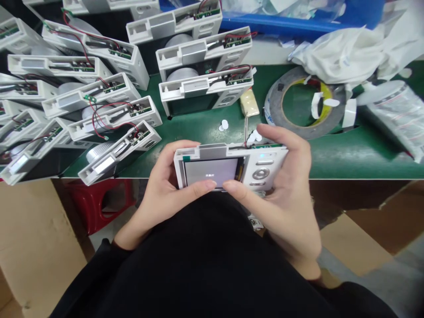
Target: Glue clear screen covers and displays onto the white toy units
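Between my two hands is a white digital camera (228, 165), held at the table's front edge with its back facing me. Its screen is lit pale grey with a small line of text, and a blue light glows above the round button pad. The top cover is off, so a green circuit board and a red wire show. My left hand (168, 181) grips the left end, thumb on the screen's lower edge. My right hand (281, 185) grips the right end, its thumb at the lower edge and index finger over the top corner. The other fingers are partly hidden behind the camera.
Several similar open-topped cameras (205, 84) stand in rows on the green table (198, 128). A yellow wrapped battery (249, 104), white round stickers (224, 125) and a tape roll (274, 108) lie behind my hands. A blue bin (281, 24) is at the back; a red stool (89, 207) stands below.
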`<action>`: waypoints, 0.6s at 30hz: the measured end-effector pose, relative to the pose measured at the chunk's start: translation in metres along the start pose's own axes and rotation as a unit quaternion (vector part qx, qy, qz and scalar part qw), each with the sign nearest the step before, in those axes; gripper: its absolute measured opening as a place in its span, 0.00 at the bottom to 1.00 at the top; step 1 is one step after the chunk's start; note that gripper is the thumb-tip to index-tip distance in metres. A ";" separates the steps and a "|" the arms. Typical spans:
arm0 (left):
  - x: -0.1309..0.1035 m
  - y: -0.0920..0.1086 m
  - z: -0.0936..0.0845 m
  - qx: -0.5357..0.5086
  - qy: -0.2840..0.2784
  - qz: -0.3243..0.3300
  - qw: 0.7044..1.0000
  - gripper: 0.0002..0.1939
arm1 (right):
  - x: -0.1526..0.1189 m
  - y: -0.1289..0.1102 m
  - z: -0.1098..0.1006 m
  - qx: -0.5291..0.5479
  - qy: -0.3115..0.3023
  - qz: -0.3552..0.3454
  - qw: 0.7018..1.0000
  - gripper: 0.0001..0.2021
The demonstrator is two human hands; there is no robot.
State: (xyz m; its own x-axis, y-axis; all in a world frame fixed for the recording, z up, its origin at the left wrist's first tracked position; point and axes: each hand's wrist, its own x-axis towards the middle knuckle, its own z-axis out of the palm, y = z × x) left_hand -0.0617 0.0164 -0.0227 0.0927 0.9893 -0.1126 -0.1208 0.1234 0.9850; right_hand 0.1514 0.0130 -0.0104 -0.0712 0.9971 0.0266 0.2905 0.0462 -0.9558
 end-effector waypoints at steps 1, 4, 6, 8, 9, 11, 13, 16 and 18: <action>0.000 0.000 0.000 -0.001 0.000 -0.003 1.000 0.30 | -0.001 0.000 0.000 0.000 0.002 0.003 1.000 0.40; 0.002 0.000 0.001 -0.011 0.000 -0.013 1.000 0.30 | -0.002 -0.001 0.002 0.006 0.009 0.013 1.000 0.38; 0.002 0.002 0.001 -0.016 -0.003 -0.019 1.000 0.30 | -0.003 0.000 0.002 0.004 0.015 0.013 1.000 0.37; 0.003 0.004 0.002 -0.013 -0.012 -0.023 1.000 0.29 | -0.003 0.001 0.001 -0.006 0.025 0.020 0.999 0.38; 0.002 0.006 0.002 -0.008 -0.015 -0.028 0.999 0.29 | -0.003 0.002 0.000 -0.009 0.028 0.028 0.999 0.39; 0.001 0.007 0.002 0.013 -0.018 -0.034 0.999 0.27 | -0.002 0.003 -0.003 -0.006 0.021 0.045 0.999 0.39; 0.000 0.006 0.003 0.045 -0.017 -0.032 0.998 0.26 | -0.001 0.005 -0.003 0.003 0.014 0.041 0.999 0.35; -0.003 0.001 0.004 0.087 -0.028 -0.004 0.996 0.28 | 0.003 0.005 0.000 -0.019 0.063 -0.003 0.998 0.27; -0.005 -0.004 0.004 0.096 -0.035 0.015 0.995 0.28 | 0.005 0.005 0.004 -0.038 0.102 -0.028 0.994 0.24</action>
State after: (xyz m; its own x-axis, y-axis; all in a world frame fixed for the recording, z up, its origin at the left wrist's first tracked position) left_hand -0.0574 0.0109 -0.0251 0.1622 0.9834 -0.0809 0.0658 0.0710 0.9953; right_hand 0.1491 0.0175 -0.0161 0.1026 0.9842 0.1445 0.3627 0.0982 -0.9267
